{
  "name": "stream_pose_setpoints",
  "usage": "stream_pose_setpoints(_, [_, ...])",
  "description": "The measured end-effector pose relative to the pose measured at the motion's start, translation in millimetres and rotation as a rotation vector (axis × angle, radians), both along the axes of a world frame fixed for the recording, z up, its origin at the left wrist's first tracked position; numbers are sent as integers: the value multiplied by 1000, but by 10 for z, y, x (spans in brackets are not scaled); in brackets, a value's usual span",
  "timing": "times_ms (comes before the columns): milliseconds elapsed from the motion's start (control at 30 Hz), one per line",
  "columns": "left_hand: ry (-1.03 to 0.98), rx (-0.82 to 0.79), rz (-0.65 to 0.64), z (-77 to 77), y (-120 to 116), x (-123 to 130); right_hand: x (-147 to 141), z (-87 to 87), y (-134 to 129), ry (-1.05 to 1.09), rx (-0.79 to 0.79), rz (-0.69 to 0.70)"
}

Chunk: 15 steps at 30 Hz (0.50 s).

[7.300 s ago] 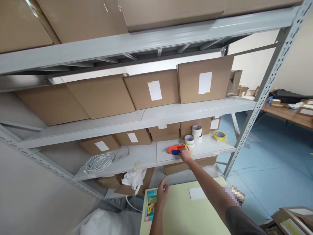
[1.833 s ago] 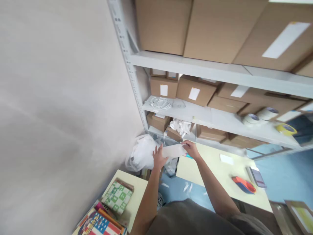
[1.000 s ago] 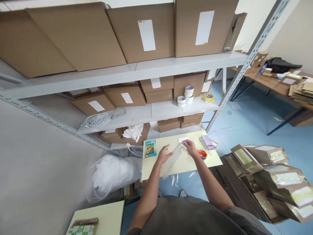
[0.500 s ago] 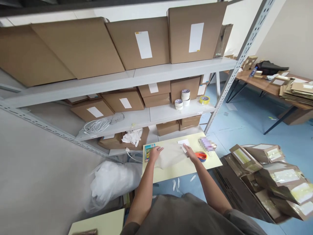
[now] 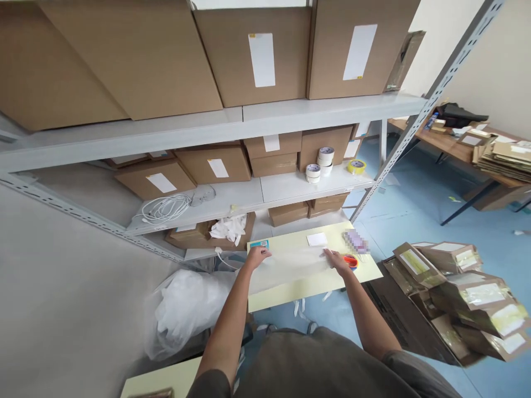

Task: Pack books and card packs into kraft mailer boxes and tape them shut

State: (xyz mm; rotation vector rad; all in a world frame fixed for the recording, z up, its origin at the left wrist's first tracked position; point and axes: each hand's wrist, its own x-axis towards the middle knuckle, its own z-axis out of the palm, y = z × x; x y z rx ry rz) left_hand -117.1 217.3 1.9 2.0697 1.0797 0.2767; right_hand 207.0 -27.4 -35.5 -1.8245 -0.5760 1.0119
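Observation:
A translucent whitish sheet (image 5: 292, 266) is stretched between my two hands over the pale yellow table (image 5: 269, 298). My left hand (image 5: 257, 257) pinches its upper left corner, beside a teal booklet (image 5: 260, 243) that is mostly covered by the sheet. At the sheet's upper right corner, my right hand (image 5: 335, 260) is closed on the edge. A white card (image 5: 317, 239) lies just beyond the sheet. Right of my right hand is an orange-red tape dispenser (image 5: 350, 262), with a blurred-out purple item (image 5: 355, 241) behind it.
Metal shelving (image 5: 323, 113) with cardboard boxes (image 5: 253, 61), tape rolls (image 5: 326, 156) and a coiled white cable (image 5: 166, 209) rises beyond the table. Bagged white material (image 5: 188, 315) stands left; taped parcels (image 5: 477, 293) are piled right.
My hands have moved apart, drawing the sheet wider and flatter. It now covers more of the booklet. My right hand has left the white card. The camera view has shifted.

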Motion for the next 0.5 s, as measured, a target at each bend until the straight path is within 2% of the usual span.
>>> stream_pose_setpoints(67, [61,25,-52,-38,67,-24,-34,-75,35,38,-111,19])
stream_pose_setpoints(100, [85,66,-36,-52,88,-23,-58,-118,64,58,-160,25])
stream_pose_setpoints(200, [113,294,147,-118,35,38,-144,-289,181,67,-289,19])
stream_pose_setpoints(267, [96,423,222,-226,-132,133,-200,-449,259,56,-349,12])
stream_pose_setpoints(300, [85,446,207,-310,-252,194,-226,-542,289,51,-376,14])
stream_pose_setpoints(367, [70,408,54,-541,-531,327,-271,-748,329,42,-425,36])
stream_pose_setpoints(433, [91,329,-67,-842,-813,452,-298,-959,346,22,-425,66])
stream_pose_setpoints(500, [159,244,-107,-1172,-1046,549,-289,-1148,352,-7,-357,65])
